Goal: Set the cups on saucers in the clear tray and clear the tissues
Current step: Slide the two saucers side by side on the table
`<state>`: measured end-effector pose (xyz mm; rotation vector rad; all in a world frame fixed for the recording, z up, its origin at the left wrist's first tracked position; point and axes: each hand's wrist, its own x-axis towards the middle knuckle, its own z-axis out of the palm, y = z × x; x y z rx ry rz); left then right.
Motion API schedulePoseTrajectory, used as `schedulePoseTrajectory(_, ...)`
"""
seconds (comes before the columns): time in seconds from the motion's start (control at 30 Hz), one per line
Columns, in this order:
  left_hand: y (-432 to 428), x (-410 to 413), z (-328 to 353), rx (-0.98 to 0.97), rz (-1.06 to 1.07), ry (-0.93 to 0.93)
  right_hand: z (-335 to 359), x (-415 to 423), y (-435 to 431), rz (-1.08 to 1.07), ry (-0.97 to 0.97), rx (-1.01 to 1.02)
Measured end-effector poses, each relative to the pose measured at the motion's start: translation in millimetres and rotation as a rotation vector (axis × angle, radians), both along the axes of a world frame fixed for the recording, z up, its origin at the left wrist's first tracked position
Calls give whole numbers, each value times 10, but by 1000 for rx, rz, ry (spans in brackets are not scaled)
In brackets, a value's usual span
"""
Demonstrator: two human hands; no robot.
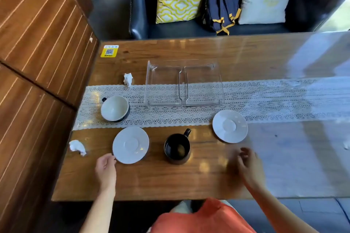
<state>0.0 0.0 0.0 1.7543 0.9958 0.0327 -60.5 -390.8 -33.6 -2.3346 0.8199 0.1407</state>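
A clear tray with two compartments sits on the lace runner, with nothing in it. A white-lined cup stands on the runner at the left. A black cup stands near the table's front, between two white saucers. One crumpled tissue lies left of the tray, another tissue near the left edge. My left hand hovers at the left saucer's near rim, fingers apart, holding nothing. My right hand is blurred below the right saucer, open.
The wooden table carries a lace runner and a yellow QR sticker at the far left corner. A wood-panelled wall runs along the left. Behind the table a dark sofa holds two cushions and a navy backpack.
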Motion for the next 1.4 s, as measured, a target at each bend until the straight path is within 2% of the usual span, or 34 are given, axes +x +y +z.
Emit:
schedulePoseTrajectory(0.07,15,179,40,-85,24,26,-6,106,-41,-145,-55,192)
schedulePoseTrajectory(0.17,27,413,66,-198,-28,153,-23,292,-71,-318,-50,367)
schedulePoseTrajectory(0.27,32,454,-29,-123,-94,245,-42,450,-103,-396,-50,502)
schedulePoseTrajectory(0.33,44,472,-70,-12,-52,257,-59,529,-136,-433,-45,545)
schedulePoseTrajectory(0.43,53,445,-157,30,-63,327,-59,593,-146,-481,-58,582)
schedulePoseTrajectory(0.63,86,496,-195,-72,15,317,-11,619,-114,-519,-44,575)
schedulePoseTrajectory(0.8,77,540,-151,-232,35,239,47,673,-90,-592,-143,732)
schedulePoseTrajectory(1.07,-306,698,-67,-447,4,129,25,679,-48,-557,-72,824)
schedulePoseTrajectory(1.4,-660,877,-163,-465,-68,129,104,812,8,-380,-9,846)
